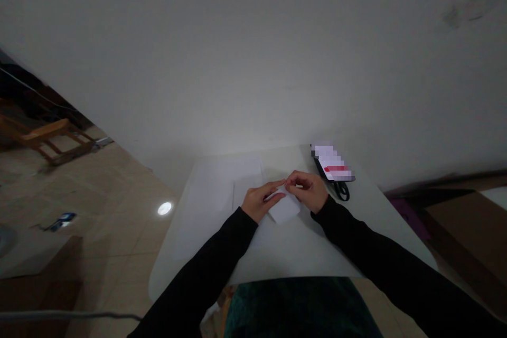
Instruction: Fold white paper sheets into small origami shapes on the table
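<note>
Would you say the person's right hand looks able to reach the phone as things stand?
Probably yes: the phone lies near the right hand with nothing visibly between them, though that hand is busy with white paper.

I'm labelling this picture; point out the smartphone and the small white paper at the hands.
Smartphone (331, 161), head view: middle of its screen.
Small white paper (285, 208), head view: middle of its visible face.

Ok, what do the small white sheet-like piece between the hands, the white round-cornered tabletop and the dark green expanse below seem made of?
Small white sheet-like piece: probably matte paper; thin-looking, no shine, though card is possible.
White round-cornered tabletop: perhaps smooth plastic or laminate; even, unpatterned surface, so undecided.
Dark green expanse: likely velvety fabric; soft, mottled shading.
</note>
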`<state>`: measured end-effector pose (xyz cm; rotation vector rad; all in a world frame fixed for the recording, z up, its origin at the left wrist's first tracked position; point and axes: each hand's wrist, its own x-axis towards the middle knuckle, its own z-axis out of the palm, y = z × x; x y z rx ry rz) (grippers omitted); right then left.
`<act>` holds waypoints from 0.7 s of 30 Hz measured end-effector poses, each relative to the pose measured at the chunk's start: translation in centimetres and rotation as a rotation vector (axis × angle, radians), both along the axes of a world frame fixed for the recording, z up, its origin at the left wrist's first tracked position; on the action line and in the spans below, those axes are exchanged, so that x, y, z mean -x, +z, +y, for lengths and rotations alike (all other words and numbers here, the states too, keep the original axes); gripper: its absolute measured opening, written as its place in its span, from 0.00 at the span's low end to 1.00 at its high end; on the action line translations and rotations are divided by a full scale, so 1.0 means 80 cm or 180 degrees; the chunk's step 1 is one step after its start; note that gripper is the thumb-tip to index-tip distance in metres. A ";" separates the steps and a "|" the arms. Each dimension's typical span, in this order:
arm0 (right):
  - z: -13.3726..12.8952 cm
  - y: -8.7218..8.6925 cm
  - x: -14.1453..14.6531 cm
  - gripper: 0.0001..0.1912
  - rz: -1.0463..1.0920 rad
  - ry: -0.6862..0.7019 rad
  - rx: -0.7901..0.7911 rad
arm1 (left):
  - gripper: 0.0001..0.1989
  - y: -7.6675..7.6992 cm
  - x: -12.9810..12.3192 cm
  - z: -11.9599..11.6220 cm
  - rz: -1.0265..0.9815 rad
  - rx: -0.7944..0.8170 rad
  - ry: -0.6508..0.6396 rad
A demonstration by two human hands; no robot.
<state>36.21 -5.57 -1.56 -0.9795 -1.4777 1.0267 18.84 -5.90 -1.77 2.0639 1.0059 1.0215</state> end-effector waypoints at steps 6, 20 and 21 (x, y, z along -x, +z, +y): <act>0.003 -0.002 0.003 0.08 0.1030 -0.0928 0.0251 | 0.35 0.001 -0.008 0.004 -0.0950 0.1254 0.0102; 0.003 -0.011 0.009 0.18 0.0712 0.0367 0.0816 | 0.28 0.002 0.005 0.019 -0.1504 0.1102 0.0707; 0.004 -0.012 0.009 0.19 0.0745 0.0362 0.0840 | 0.25 0.002 0.004 0.019 -0.1598 0.1075 0.0800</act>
